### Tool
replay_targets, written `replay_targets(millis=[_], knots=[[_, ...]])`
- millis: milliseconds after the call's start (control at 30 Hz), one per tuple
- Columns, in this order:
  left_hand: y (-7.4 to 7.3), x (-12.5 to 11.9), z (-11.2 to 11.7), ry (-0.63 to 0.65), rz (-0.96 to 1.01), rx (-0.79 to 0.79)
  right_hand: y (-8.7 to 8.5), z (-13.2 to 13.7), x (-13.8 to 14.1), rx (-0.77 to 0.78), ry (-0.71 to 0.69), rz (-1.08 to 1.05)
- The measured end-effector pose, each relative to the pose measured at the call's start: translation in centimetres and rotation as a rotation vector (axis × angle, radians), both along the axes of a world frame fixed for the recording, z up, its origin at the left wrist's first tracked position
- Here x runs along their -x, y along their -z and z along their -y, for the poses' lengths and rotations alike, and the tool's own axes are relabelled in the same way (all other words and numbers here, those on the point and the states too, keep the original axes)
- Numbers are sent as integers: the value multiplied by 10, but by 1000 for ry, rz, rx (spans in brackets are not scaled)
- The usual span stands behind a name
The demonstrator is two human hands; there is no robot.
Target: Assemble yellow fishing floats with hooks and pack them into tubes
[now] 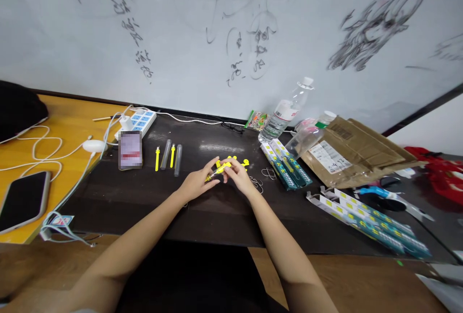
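Above the dark table, my left hand (197,183) has its fingers closed round a small clear tube (214,175) with yellow at its ends. Close against it, my right hand (237,173) pinches a yellow plastic piece (224,166) at the tube's far end. Whether the two parts are joined I cannot tell. Several more yellow pieces (245,162) lie just behind my fingers, partly hidden. Left of my hands are two clear empty tubes (178,160) and two yellow sticks (157,159). Thin loops of cord (268,173) rest to the right.
Green-and-white long boxes (372,221) lie at the right, with more boxes (285,163) near a water bottle (284,113). A brown parcel bag (347,151) and scissors (394,199) are beyond. At left are a pixelated phone (130,150), a power strip (144,122) and cables.
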State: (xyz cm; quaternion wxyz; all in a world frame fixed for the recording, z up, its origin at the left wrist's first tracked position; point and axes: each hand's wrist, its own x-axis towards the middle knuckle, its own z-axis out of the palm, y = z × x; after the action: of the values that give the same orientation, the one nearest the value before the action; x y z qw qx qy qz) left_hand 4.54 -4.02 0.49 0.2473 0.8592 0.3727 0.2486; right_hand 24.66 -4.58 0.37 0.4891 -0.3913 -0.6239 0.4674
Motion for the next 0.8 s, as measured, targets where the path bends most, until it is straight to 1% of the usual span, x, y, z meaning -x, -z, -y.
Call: replay_targets(millis=[67, 167, 233, 267, 367, 500, 667, 733, 800], knots=[[1, 0, -1, 13, 73, 1, -3, -1, -3, -7, 63, -55], [6, -6, -1, 101, 245, 24, -6, -1, -8, -15, 108, -153], [11, -12, 0, 161, 362, 87, -8, 0, -9, -14, 89, -215], [14, -16, 1, 170, 411, 123, -8, 1, -9, -11, 71, -239], [19, -24, 5, 155, 524, 172, -12, 5, -4, 8, 17, -285], [23, -29, 6, 184, 612, 168, -17, 7, 2, 15, 13, -283], [30, -31, 1, 194, 703, 240, -22, 3, 6, -35, 66, -271], [32, -31, 2, 206, 709, 265, -22, 0, 6, -47, 102, -279], [33, -32, 3, 204, 674, 261, -20, -2, 5, -35, 125, -270]])
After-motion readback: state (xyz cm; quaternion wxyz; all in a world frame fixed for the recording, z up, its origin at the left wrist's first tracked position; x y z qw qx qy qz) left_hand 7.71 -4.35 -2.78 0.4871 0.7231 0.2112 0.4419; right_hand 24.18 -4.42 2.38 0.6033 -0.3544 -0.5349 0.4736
